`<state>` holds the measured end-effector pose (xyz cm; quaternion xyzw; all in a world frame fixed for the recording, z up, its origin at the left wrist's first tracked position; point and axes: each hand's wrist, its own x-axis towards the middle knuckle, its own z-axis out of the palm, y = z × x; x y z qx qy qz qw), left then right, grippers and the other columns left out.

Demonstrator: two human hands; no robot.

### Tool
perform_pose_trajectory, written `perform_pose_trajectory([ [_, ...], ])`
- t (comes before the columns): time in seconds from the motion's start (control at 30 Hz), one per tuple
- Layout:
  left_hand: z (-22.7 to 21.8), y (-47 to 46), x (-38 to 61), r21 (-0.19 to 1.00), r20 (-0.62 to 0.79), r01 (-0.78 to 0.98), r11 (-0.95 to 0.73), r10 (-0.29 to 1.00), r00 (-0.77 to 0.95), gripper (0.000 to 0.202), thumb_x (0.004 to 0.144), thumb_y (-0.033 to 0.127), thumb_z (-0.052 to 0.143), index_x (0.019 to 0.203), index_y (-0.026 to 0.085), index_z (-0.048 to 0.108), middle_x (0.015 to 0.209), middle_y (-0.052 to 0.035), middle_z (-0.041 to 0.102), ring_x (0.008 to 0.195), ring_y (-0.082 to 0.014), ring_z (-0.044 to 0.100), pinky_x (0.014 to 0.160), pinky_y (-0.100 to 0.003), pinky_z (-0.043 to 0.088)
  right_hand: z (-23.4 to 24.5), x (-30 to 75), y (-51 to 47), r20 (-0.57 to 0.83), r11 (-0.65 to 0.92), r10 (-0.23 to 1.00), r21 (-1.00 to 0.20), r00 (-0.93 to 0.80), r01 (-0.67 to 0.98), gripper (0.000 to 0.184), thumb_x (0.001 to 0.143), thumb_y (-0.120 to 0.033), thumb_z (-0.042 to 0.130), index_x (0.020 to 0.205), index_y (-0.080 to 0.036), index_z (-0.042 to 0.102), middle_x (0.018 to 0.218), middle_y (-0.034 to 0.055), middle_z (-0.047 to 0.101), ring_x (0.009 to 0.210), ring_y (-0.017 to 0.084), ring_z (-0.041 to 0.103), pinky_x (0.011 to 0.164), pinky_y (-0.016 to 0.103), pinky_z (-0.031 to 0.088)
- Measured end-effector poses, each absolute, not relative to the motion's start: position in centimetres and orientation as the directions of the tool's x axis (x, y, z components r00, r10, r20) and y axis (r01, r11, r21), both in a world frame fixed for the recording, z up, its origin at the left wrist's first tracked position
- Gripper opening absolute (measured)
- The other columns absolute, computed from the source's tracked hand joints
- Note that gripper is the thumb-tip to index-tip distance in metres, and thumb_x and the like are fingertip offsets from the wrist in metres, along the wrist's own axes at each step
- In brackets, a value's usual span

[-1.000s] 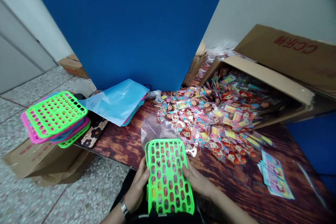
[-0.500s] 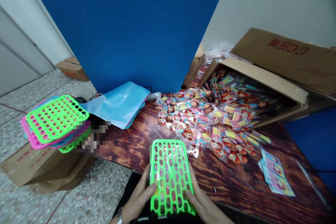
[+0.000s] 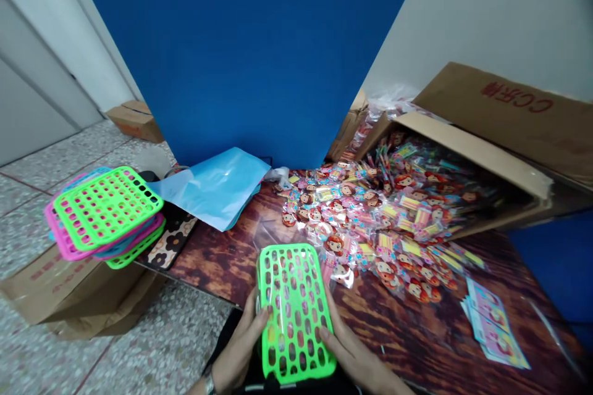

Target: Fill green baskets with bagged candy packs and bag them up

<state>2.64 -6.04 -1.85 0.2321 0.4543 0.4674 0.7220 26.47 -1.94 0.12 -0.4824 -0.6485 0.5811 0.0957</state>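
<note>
A green perforated plastic basket (image 3: 296,308), partly covered by clear plastic film, is held upright near my lap at the table's front edge. My left hand (image 3: 248,339) grips its left side, thumb on the front and fingers behind. On the opposite side my right hand (image 3: 345,345) holds the lower right edge, thumb also in front. Colourful bits show through the slots; what they are I cannot make out. Just beyond lies a heap of small clear packets with cartoon-girl cards (image 3: 343,241).
A cardboard box (image 3: 482,139) on its side spills packets at the right. Printed cards (image 3: 495,324) lie at the table's right. Blue sheets (image 3: 217,188) and a flower-patterned phone case (image 3: 171,244) sit left, beside stacked coloured baskets (image 3: 109,207) above a floor carton (image 3: 69,296).
The green basket has moved slightly left in the picture and leans a little, both hands still on it. The camera view has shifted a little, so the surroundings sit slightly further right.
</note>
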Motion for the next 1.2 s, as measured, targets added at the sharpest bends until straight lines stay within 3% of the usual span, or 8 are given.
perform_pose_trajectory([
  [0.13,-3.3,-7.3,1.7,0.879,-0.392,-0.202,0.431,0.896,0.207,0.079,0.083,0.053,0.053,0.145,0.024,0.014,0.151,-0.0029,0.016,0.138,-0.0259,0.013,0.114,-0.041,0.014,-0.4,27.3,-3.5,-0.444,-0.128,0.748,-0.826,-0.494,0.549,0.081,0.089,-0.06,0.026,0.142,-0.017,-0.018,0.152,0.004,0.004,0.138,0.02,0.004,0.112,0.033,0.009],
  [0.33,-3.1,-8.4,0.7,0.917,-0.395,0.049,0.397,0.88,0.265,0.076,0.083,0.054,0.051,0.144,0.027,0.015,0.143,-0.0004,0.036,0.134,-0.0272,0.027,0.112,-0.043,0.016,-0.4,28.6,-4.3,-0.501,-0.151,0.706,-0.798,-0.501,0.584,0.075,0.09,-0.056,0.032,0.144,-0.022,-0.007,0.152,-0.0002,0.009,0.138,0.021,0.005,0.112,0.036,0.012],
  [0.5,-1.0,-7.4,-1.7,0.884,-0.467,0.128,0.45,0.831,0.303,0.056,0.084,0.055,0.048,0.133,0.028,0.045,0.131,-0.0027,0.053,0.125,-0.029,0.043,0.106,-0.044,0.03,0.1,29.7,-1.9,-0.442,-0.118,0.745,-0.825,-0.5,0.553,0.069,0.087,-0.058,0.038,0.144,-0.027,0.017,0.149,-0.0007,0.02,0.137,0.023,0.013,0.112,0.04,0.01],
  [0.6,-1.5,-5.0,-1.6,0.869,-0.495,0.008,0.495,0.868,-0.026,0.065,0.081,0.067,0.041,0.126,0.02,0.052,0.127,-0.0099,0.056,0.12,-0.0326,0.047,0.101,-0.049,0.035,-0.8,28.4,-0.1,-0.38,-0.204,0.872,-0.855,-0.308,0.477,0.072,0.085,-0.064,0.034,0.144,-0.027,0.019,0.147,0.0029,0.028,0.137,0.022,0.018,0.112,0.042,0.012],
  [0.7,-2.5,-2.8,0.7,0.908,-0.412,-0.196,0.371,0.875,-0.254,0.078,0.076,0.065,0.052,0.138,0.021,0.035,0.147,-0.0078,0.029,0.136,-0.0271,0.023,0.112,-0.042,0.018,-2.0,26.0,0.8,-0.357,-0.266,0.906,-0.898,-0.227,0.349,0.076,0.083,-0.069,0.03,0.145,-0.027,0.016,0.149,0.0029,0.023,0.138,0.02,0.013,0.112,0.042,0.012],
  [0.9,-1.8,-3.6,4.8,0.746,-0.404,-0.548,0.377,0.912,0.078,0.068,0.081,0.049,0.06,0.138,0.023,0.034,0.14,-0.0087,0.041,0.129,-0.0283,0.037,0.109,-0.042,0.027,-3.9,25.2,-0.5,-0.483,-0.391,0.824,-0.864,-0.298,0.319,0.086,0.075,-0.073,0.043,0.144,-0.027,0.02,0.148,0.0004,0.024,0.137,0.022,0.014,0.112,0.037,0.016],
  [1.07,-1.0,-5.2,4.7,0.697,-0.396,-0.608,0.379,0.911,0.115,0.081,0.076,0.047,0.066,0.142,0.024,0.025,0.138,-0.0101,0.044,0.126,-0.0297,0.041,0.108,-0.044,0.029,-4.2,26.1,-2.1,-0.489,-0.406,0.804,-0.867,-0.338,0.288,0.088,0.078,-0.068,0.045,0.146,-0.023,0.012,0.149,0.0031,0.023,0.136,0.022,0.021,0.11,0.034,0.02],
  [1.2,-1.5,-5.7,4.3,0.701,-0.397,-0.585,0.408,0.905,0.155,0.086,0.074,0.049,0.067,0.143,0.024,0.022,0.139,-0.009,0.042,0.127,-0.0298,0.04,0.108,-0.043,0.029,-4.3,26.2,-3.6,-0.495,-0.436,0.828,-0.864,-0.262,0.253,0.081,0.079,-0.068,0.043,0.144,-0.025,0.021,0.146,0.0017,0.032,0.137,0.022,0.017,0.111,0.036,0.017],
])
